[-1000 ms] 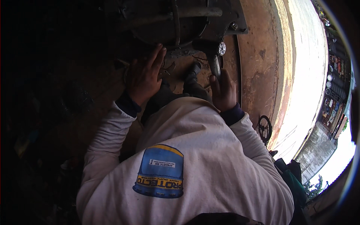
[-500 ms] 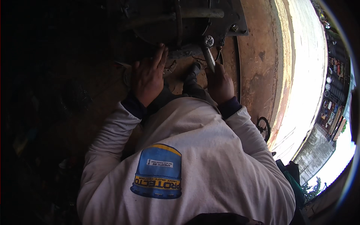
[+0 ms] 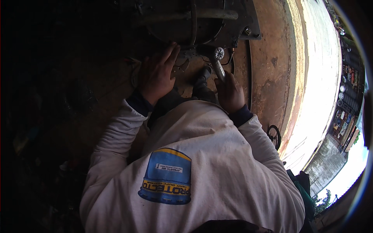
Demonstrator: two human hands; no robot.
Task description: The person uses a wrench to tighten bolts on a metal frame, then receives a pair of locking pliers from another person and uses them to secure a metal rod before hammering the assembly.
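My right hand (image 3: 232, 93) is closed round the pale handle of a hammer (image 3: 220, 70). Its round, shiny face sits just below the near edge of a large dark metal machine part (image 3: 210, 31). To the left, my left hand (image 3: 157, 77) has its fingers stretched out toward that same part. The fingertips overlap its lower rim; whether they press on it is hard to tell in the shadow. A metal bar (image 3: 217, 14) runs across the part, crossed by a curved upright strip (image 3: 193, 23).
A thin dark hose (image 3: 232, 60) hangs beside the hammer. My shoe (image 3: 204, 72) rests on the brown floor (image 3: 268, 58) below. A dark wheel-like ring (image 3: 274, 136) stands at the right. Beyond lies bright ground, with shelves (image 3: 345, 101) at the far right. Deep shadow covers the left.
The machine part sits slightly further right and lower in the picture, as do the hammer and my right hand. My left fingers stay stretched at the rim, and my right grip stays closed.
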